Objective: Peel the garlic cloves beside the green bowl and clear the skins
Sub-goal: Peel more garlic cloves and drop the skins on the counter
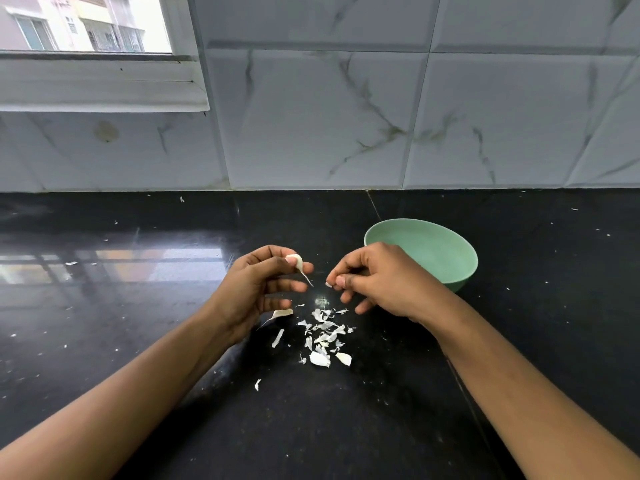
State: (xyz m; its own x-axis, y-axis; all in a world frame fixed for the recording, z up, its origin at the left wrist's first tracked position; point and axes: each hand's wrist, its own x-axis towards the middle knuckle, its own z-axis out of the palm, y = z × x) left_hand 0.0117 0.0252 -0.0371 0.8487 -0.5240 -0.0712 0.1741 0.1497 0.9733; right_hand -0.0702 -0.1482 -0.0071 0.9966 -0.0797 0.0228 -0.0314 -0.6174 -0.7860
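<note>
While skins (322, 336) litter the counter (138, 306) beside the bowl (450, 258), our left fingers (306, 269) pinch the clove (296, 260), right fingers (346, 265) a scrap (327, 284).

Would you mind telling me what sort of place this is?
Most likely a home kitchen: a polished black stone counter against a marble-look tiled wall, with a green bowl and garlic skins on it.

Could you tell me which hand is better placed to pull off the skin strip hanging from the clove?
Right. The right hand has its fingertips beside the strip, while the left hand holds the clove.
</note>
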